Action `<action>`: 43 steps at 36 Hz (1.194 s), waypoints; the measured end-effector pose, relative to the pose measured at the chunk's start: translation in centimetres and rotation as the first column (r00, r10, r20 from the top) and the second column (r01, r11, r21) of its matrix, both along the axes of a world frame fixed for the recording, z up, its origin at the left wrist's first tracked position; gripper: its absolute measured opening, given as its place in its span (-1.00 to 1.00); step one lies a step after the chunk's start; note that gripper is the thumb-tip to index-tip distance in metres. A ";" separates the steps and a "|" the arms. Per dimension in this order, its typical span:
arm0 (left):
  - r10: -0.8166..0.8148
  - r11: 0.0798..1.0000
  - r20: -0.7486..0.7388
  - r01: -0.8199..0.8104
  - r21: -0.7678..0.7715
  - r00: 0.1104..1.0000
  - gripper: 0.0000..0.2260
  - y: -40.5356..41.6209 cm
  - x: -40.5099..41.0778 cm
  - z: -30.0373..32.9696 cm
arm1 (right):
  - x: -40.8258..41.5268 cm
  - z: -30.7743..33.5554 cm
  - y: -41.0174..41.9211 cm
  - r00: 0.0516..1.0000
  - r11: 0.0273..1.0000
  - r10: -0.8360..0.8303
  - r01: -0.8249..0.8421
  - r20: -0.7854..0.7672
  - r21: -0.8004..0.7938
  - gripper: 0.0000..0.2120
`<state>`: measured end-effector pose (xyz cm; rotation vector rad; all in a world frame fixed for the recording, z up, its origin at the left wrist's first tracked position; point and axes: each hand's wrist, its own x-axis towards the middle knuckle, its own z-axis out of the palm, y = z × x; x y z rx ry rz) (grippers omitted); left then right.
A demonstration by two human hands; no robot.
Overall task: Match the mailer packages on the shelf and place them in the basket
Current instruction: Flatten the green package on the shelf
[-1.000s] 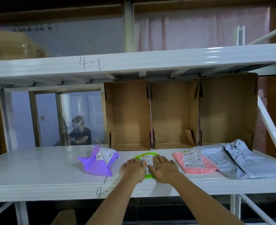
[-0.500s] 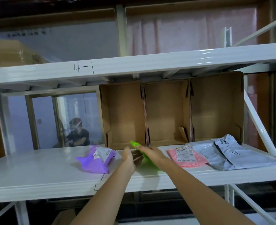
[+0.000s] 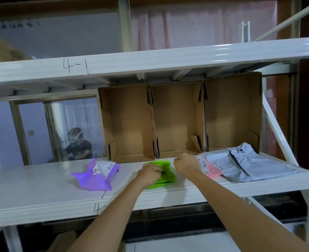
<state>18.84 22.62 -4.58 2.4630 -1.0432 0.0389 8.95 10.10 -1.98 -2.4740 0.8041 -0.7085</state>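
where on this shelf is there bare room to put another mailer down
The widest bare stretch of the shelf is left of the purple mailer. A narrower strip lies between it and the green mailer. The three cardboard boxes behind show nothing inside. It is crowded on the right: both hands, the pink mailer and the overlapping grey mailers.

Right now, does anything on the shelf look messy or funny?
A little. The purple mailer is crumpled and lies crooked, apart from the others. The grey mailers sit in a rumpled, overlapping heap that partly covers the pink mailer. The green mailer is bunched up where the left hand grips it. Nothing looks torn or spilled.
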 end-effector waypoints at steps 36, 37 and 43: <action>-0.091 0.978 0.111 0.068 0.199 0.990 -0.62 -0.4 3.3 -1.8 | 6.4 -4.2 2.0 0.863 0.917 0.302 -0.379 -0.405 -0.126 -0.50; -0.075 0.981 0.094 0.056 0.188 0.993 -0.62 -0.4 3.4 -1.9 | 6.6 -4.3 2.0 0.862 0.919 0.298 -0.375 -0.410 -0.122 -0.49; -0.016 0.987 0.044 0.009 0.160 0.999 -0.64 -0.3 3.4 -1.8 | 7.0 -4.5 1.7 0.878 0.937 0.273 -0.335 -0.393 -0.098 -0.47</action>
